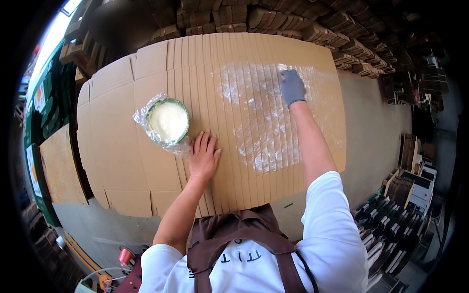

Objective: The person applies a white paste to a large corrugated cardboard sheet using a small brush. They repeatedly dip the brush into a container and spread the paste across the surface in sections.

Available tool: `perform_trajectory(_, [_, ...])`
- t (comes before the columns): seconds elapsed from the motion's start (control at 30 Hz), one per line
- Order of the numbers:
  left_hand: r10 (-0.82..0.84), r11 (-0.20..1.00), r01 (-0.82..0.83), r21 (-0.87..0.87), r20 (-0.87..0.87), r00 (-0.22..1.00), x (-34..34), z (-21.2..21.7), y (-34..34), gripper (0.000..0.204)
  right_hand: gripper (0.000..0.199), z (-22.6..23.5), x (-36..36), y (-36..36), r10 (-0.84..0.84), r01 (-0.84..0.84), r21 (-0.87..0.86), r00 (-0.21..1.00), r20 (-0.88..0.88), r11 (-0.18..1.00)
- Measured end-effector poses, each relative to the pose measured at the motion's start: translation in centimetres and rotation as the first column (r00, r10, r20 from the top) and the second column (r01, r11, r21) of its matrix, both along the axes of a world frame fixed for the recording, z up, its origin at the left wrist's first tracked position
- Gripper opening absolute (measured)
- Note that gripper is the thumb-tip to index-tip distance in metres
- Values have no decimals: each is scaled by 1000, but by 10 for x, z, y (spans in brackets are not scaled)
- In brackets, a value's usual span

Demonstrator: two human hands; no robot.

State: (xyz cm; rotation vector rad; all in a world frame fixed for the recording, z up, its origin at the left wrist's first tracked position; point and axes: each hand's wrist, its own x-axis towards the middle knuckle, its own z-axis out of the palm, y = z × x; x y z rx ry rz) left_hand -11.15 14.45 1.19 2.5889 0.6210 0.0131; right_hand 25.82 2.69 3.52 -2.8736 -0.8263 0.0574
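Note:
Many flat brown cardboard sheets [112, 156] lie fanned out and overlapping in front of me, their edges making narrow strips. A wet, shiny, whitish smear [266, 141] covers the strips on the right. My right hand [293, 87], in a grey glove, is closed at the far part of this smear; something pale shows by its fingers, too blurred to name. My left hand [204, 155] is bare and rests flat on the strips, fingers spread. Just beyond it to the left stands a round green tub [187, 116] of creamy white paste [167, 121], with clear plastic film [141, 117] around its rim.
Bundled stacks of cardboard [278, 19] line the far side. At the left are a wooden board [62, 166] and dark green crates [51, 110]. A red spool [126, 255] is at the lower left. Upright dark panels [391, 229] stand at the lower right.

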Motion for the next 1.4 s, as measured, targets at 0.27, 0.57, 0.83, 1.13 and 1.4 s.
perform_trajectory(0.27, [5,996,-4,92,-6,1000,-6,-10,-1,52,24,-7,-27,-13,287,-299,380,954,89,875])
perform_trajectory(0.57, [-9,995,11,102,-24,1000,-4,-7,-2,51,24,1,6,-35,181,-178,325,983,20,929])
perform_trajectory(0.83, [-18,989,22,146,-27,999,-2,-7,-2,50,23,15,26,-37,127,-102,327,990,-56,940])
perform_trajectory(1.13, [-34,992,37,125,-27,999,0,-4,-2,50,18,12,69,-46,113,-64,339,985,-128,939])
perform_trajectory(1.4, [-30,990,34,135,-29,999,-5,-5,-2,52,21,10,62,-38,250,668,676,629,-736,312])
